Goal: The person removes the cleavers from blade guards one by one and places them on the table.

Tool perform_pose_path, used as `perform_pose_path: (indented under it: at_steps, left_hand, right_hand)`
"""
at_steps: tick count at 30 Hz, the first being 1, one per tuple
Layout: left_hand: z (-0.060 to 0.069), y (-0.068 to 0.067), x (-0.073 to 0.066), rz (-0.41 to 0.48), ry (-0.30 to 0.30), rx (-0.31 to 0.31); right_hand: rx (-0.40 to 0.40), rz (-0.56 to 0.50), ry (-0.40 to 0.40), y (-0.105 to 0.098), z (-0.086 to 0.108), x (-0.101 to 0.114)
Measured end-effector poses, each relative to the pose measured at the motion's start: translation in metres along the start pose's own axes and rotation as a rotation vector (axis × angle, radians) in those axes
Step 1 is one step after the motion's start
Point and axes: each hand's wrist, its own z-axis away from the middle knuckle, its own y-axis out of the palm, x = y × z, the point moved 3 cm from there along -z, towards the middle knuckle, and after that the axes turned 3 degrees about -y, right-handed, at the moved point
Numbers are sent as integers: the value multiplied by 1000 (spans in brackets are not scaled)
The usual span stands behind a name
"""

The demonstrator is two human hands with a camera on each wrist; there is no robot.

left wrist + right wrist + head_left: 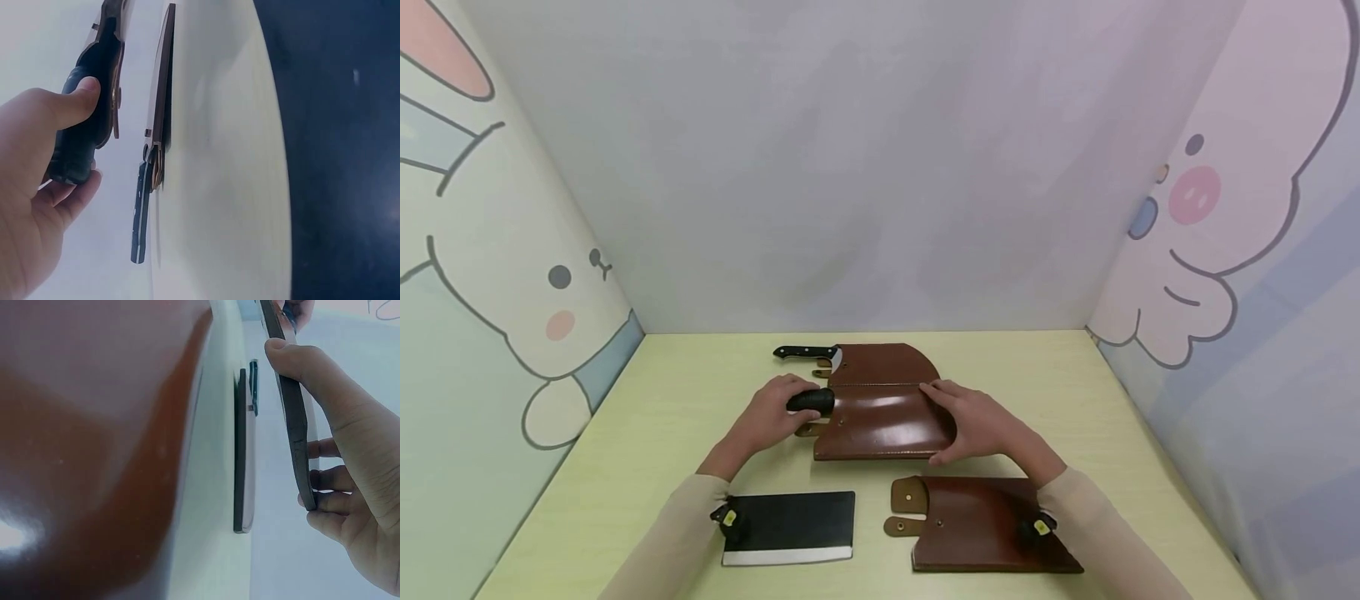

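My left hand (772,414) grips a black knife handle (811,402) between thumb and fingers. That knife's blade is hidden inside a glossy brown leather sheath (887,425), held up off the table. At the sheath's right end, my right hand (981,422) holds its edge, thumb on one side and fingers on the other, as the right wrist view shows. Behind it lies a second brown sheath (880,362), partly covered, with a black riveted handle (805,352) sticking out to the left.
A black-bladed cleaver (793,521) with a bright edge lies front left, its handle end hidden by my left forearm. Another brown sheath (970,533) with strap tabs lies front right, partly under my right forearm. A pale wall (865,167) rises behind the table (1037,358).
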Motion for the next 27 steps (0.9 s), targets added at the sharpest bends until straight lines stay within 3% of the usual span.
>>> perform_pose_path:
  at_steps: [15, 27]
  left_hand:
    - [4, -6, -5, 24, 23, -43]
    - [7, -7, -6, -22, 56, -62]
  right_hand:
    - [-10, 7, -14, -7, 2, 5]
    - [-14, -9, -6, -7, 4, 5]
